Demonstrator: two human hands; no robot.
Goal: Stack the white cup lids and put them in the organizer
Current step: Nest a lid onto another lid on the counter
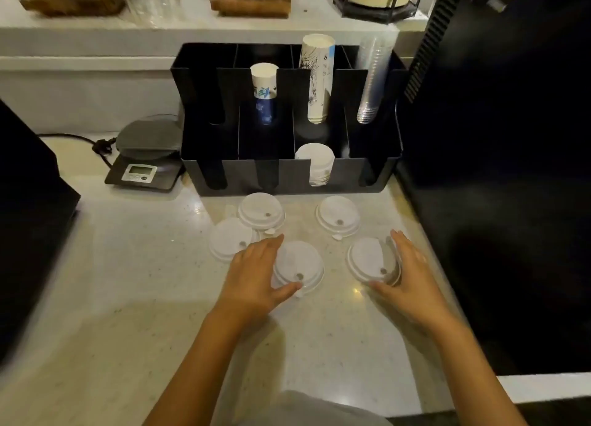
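Gathering begins: left hand [256, 273] and right hand [407, 272], both spread, cup two lids [299, 265], which next need stacking together.

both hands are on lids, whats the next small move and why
Probably lift the lid under the right hand and set it on the lid at the left hand. Five white lids lie loose on the counter, and the organizer already holds a lid stack.
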